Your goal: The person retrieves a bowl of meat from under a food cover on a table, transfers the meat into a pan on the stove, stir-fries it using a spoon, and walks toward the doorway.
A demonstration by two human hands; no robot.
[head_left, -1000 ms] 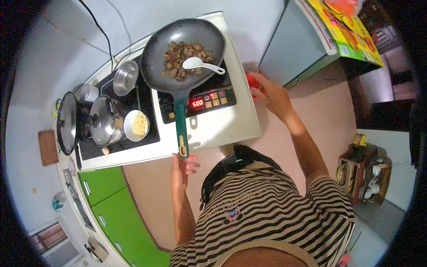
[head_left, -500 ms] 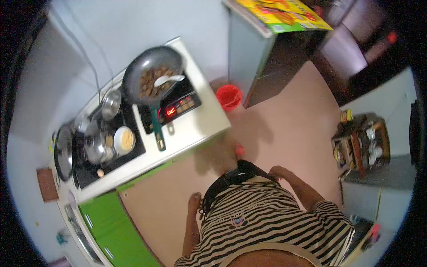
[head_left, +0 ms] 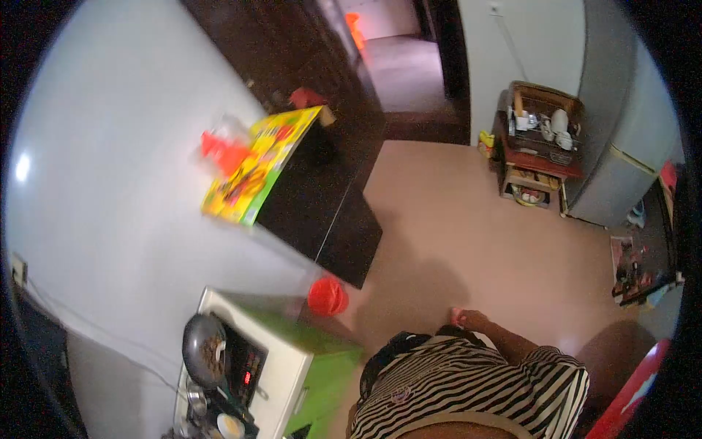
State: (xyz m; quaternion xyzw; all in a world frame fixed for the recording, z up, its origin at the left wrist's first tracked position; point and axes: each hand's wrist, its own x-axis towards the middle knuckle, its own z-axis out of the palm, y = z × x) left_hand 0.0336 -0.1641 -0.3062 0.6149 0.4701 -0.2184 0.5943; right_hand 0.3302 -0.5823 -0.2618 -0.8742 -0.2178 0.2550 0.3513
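My right hand (head_left: 474,320) hangs beside my right hip, its fingers curled in and nothing visible in it. A small pink patch (head_left: 457,315) shows right by its fingertips; I cannot make out what it is. My left hand is out of view. At lower left a dark wok (head_left: 196,356) with brown pieces of food sits on an induction cooker (head_left: 252,364) whose red display is lit. A white bowl (head_left: 230,426) with pale yellow contents stands near a metal pot (head_left: 196,399) on the white counter (head_left: 285,382).
A red bucket (head_left: 327,296) stands on the floor beside a dark cabinet (head_left: 307,212) topped with a yellow printed sheet (head_left: 256,175). Beyond is a doorway (head_left: 406,73). A dish rack (head_left: 545,124) on a wooden stand and a grey fridge (head_left: 610,168) line the right side.
My view has swung right and up, away from the stove, which now sits at lower left. The doorway and fridge have come into view. My left hand has dropped out of view.
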